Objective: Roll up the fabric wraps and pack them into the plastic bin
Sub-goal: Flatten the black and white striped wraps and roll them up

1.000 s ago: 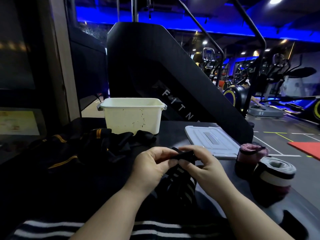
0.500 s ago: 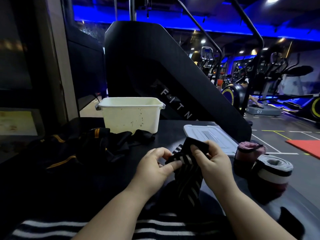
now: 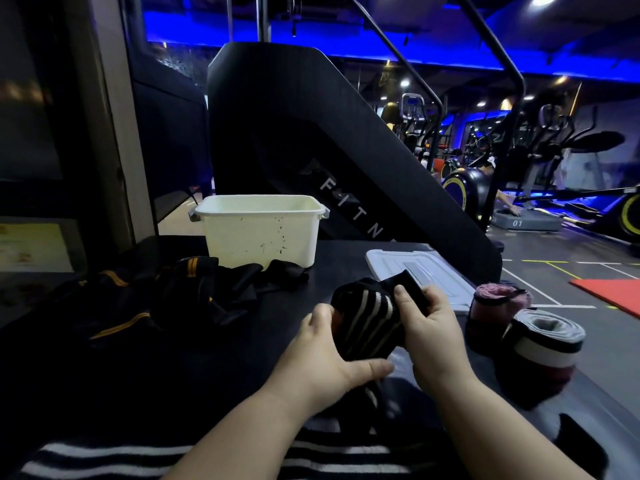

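A black wrap with pale stripes [image 3: 369, 317] is half rolled above the dark table, its loose tail hanging toward me. My left hand [image 3: 327, 362] grips the roll from the left and below. My right hand [image 3: 429, 334] holds its right side, thumb pressed on the top edge. The cream plastic bin [image 3: 261, 233] stands open at the back of the table with nothing showing inside. Black wraps with orange stripes [image 3: 166, 299] lie in a loose heap at its left front. A pink rolled wrap [image 3: 498, 306] and a grey-white rolled wrap [image 3: 543, 344] stand on the right.
The bin's pale lid [image 3: 433, 271] lies flat right of the bin, behind my right hand. A large black gym machine [image 3: 311, 143] rises behind the table. The table's right edge drops to the gym floor with a red mat [image 3: 613, 292].
The roll has grown thicker as the wrap wound on. My left hand slid under the roll, and my right hand shifted lower on its right side.
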